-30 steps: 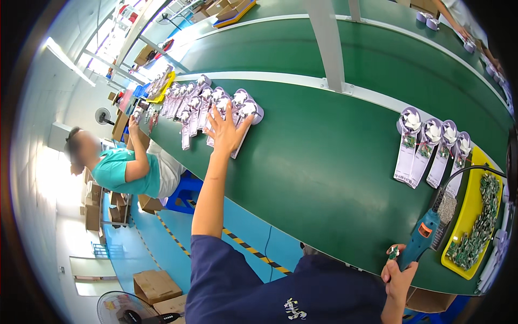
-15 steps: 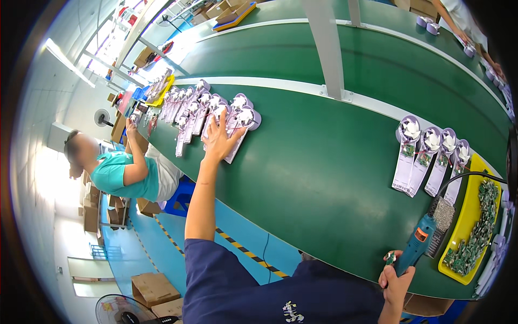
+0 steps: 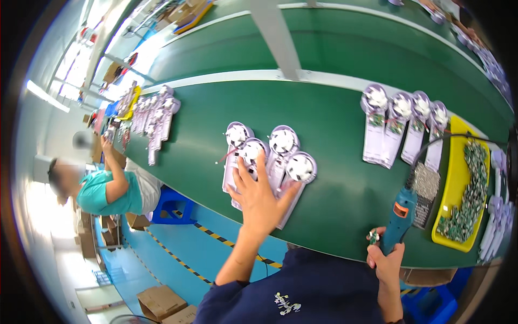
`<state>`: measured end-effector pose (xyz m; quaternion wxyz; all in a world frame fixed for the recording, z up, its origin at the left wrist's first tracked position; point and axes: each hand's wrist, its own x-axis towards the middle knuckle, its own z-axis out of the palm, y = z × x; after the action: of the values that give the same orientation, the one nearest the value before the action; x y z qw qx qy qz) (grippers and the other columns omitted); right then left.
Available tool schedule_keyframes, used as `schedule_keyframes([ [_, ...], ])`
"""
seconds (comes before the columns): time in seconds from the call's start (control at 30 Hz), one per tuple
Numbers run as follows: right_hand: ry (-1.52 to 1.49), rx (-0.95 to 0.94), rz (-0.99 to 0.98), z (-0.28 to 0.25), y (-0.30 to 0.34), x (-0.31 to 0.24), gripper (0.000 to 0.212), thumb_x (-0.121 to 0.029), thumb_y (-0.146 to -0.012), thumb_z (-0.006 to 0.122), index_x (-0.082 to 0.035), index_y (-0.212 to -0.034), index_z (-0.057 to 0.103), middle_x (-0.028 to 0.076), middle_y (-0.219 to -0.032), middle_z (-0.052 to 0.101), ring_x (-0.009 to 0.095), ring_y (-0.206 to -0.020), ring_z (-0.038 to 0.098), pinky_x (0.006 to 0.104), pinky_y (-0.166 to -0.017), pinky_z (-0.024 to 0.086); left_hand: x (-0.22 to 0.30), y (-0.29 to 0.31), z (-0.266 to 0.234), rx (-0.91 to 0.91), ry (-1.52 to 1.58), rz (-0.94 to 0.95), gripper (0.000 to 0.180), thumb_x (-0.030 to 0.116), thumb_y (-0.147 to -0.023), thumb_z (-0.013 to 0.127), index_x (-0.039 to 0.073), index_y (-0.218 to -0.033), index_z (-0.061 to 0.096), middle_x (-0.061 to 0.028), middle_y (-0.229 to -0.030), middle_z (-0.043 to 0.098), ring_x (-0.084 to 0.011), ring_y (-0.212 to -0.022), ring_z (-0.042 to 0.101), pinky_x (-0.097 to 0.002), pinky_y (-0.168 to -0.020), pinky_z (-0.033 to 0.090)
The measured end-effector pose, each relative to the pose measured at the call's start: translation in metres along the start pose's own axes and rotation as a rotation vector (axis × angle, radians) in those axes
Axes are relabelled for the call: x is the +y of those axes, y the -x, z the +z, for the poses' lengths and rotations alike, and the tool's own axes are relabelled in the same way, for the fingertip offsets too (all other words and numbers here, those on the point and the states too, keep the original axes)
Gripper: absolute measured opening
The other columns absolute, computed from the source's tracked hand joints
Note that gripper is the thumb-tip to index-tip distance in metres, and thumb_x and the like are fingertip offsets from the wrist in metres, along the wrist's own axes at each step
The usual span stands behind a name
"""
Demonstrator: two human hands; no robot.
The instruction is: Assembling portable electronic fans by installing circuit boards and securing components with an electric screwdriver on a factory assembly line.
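Note:
My left hand (image 3: 259,202) lies with fingers spread over a small group of pale lilac handheld-fan bodies (image 3: 283,141) with white fan wheels. Its fingertips touch the fan heads, and its palm hides part of their handles. At the right, my right hand (image 3: 386,256) is closed around the lower end of a teal corded power tool (image 3: 400,216). A small green circuit board (image 3: 373,236) shows at that hand's fingertips. The tool's working tip cannot be made out.
Several fan bodies with green boards (image 3: 375,129) stand in a row near a yellow tray (image 3: 445,216) of circuit boards. A grey metallic bundle (image 3: 426,183) lies beside the tool. More fan bodies (image 3: 156,116) lie far left, near a seated person in teal (image 3: 110,189). A white post (image 3: 275,40) rises behind.
My left hand has drawn a group of fan bodies away from the rows at the left, toward the middle of the green table. My right hand still holds the tool; the view has shifted.

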<state>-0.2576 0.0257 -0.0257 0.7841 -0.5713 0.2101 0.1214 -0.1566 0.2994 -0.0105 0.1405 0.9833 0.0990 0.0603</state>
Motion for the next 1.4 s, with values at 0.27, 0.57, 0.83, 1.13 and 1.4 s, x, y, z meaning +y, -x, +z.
schedule_keyframes([
  [0.27, -0.004, -0.024, -0.01, -0.001, -0.001, -0.006, 0.033, 0.001, -0.076, 0.076, -0.001, -0.105, 0.06, -0.005, -0.064, 0.053, 0.002, -0.05, 0.047, 0.0179, -0.047, 0.037, 0.063, 0.043, -0.011, -0.134, 0.152, 0.256, 0.113, 0.051, -0.065, 0.083, 0.005, -0.149, 0.021, -0.0386, -0.149, 0.006, -0.0613, -0.136, 0.003, -0.0756, -0.098, 0.011],
  [0.57, -0.036, -0.141, -0.111, -0.007, -0.003, -0.002, 0.033, 0.006, -0.078, 0.065, 0.004, -0.109, 0.054, 0.011, -0.089, 0.063, 0.005, -0.047, 0.048, 0.0201, -0.042, 0.04, 0.043, 0.034, -0.023, -0.175, 0.154, 0.685, 0.053, 0.007, -0.067, 0.079, 0.004, -0.117, 0.063, -0.0027, -0.088, 0.063, -0.0233, -0.085, 0.055, -0.0349, -0.078, 0.039],
  [0.83, -0.099, -0.102, -0.061, -0.006, 0.0, -0.006, 0.034, -0.001, -0.08, 0.075, -0.002, -0.11, 0.06, -0.005, -0.06, 0.051, 0.002, -0.048, 0.047, 0.0185, -0.044, 0.036, 0.062, 0.02, -0.001, -0.202, 0.366, 0.885, 0.032, 0.0, -0.07, 0.075, 0.003, -0.101, 0.067, -0.0068, -0.084, 0.061, -0.0242, -0.076, 0.057, -0.0346, -0.066, 0.045],
  [1.13, -0.03, -0.089, -0.131, -0.018, 0.012, -0.008, 0.04, 0.008, -0.071, 0.074, 0.003, -0.107, 0.058, 0.012, -0.104, 0.061, 0.004, -0.056, 0.052, 0.0182, -0.046, 0.041, 0.089, 0.049, 0.027, -0.16, 0.681, 0.846, 0.022, -0.006, -0.068, 0.075, 0.002, -0.087, 0.067, -0.0092, -0.082, 0.061, -0.0263, -0.076, 0.059, -0.0344, -0.064, 0.049],
  [1.4, 0.227, 0.084, -0.139, -0.036, 0.023, -0.02, 0.048, -0.006, -0.072, 0.084, 0.0, -0.115, 0.063, 0.0, -0.091, 0.064, 0.004, -0.072, 0.054, 0.0214, -0.065, 0.045, 0.105, 0.076, 0.031, -0.153, 0.814, 0.605, 0.019, -0.006, -0.071, 0.074, 0.002, -0.086, 0.068, -0.0091, -0.083, 0.063, -0.0228, -0.071, 0.059, -0.0311, -0.059, 0.047],
])
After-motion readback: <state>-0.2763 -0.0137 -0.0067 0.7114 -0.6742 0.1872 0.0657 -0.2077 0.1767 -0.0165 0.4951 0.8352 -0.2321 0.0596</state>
